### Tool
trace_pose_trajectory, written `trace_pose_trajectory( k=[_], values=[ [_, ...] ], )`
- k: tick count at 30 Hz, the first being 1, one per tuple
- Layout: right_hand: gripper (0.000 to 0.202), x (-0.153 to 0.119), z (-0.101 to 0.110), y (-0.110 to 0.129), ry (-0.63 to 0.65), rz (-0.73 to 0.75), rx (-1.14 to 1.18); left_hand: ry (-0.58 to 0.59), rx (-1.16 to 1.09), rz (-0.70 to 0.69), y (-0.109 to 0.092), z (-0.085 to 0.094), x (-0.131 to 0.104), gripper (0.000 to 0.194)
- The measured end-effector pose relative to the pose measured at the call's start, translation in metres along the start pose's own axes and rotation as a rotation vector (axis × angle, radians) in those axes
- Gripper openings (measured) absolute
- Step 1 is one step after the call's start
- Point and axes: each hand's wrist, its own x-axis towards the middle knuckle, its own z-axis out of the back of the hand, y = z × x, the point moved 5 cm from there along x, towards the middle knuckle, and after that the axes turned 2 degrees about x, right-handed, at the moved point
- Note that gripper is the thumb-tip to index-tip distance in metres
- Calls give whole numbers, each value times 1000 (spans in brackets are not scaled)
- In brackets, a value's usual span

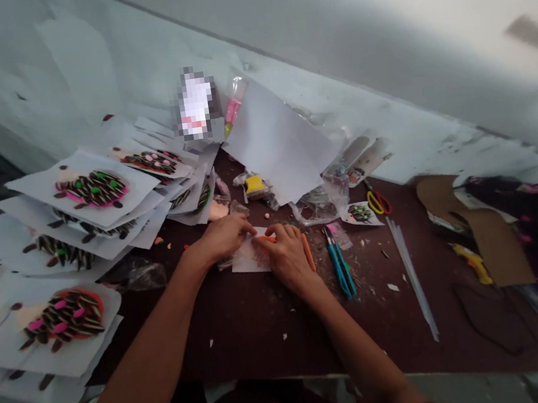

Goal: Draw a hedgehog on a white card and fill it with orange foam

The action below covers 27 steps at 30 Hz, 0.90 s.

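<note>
My left hand (226,236) is at the upper left edge of a small white paper sheet (247,259), its fingers bent together. What is between its fingertips, if anything, is hidden. My right hand (287,253) lies over the sheet's right side, fingers curled down on a piece of orange modelling clay (267,237); the fingers partly cover it. Just right of that hand is a longer strip of orange clay (308,253). Beyond my left hand sits a pale peach clay lump (217,210).
Stacked paper sheets with hedgehog figures (90,190) fill the left. Farther back are a phone (196,104), a piping bag (233,107) and yellow clay (254,185). To the right lie teal-handled pliers (342,268), scissors (378,203), glue sticks (414,281) and a yellow glue gun (473,262).
</note>
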Motion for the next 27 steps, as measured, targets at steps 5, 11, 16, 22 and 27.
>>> trace_pose_trajectory(
  k=[5, 11, 16, 22, 27],
  values=[
    [28, 1, -1, 0, 11, -5, -28, 7, -17, -3, -2, 1, -1, 37],
    [36, 2, 2, -6, -28, -79, 101, -9, 11, 2, -2, 1, 0, 39],
    [31, -1, 3, -6, -22, -122, 98, -11, 1, -17, -1, -1, 1, 36],
    [25, 1, 0, -8, 11, -66, 90, -4, 1, -6, -3, 0, 0, 36],
    [20, 6, 0, -12, 11, 48, 99, 20, 19, 13, -4, 1, 0, 37]
  ],
)
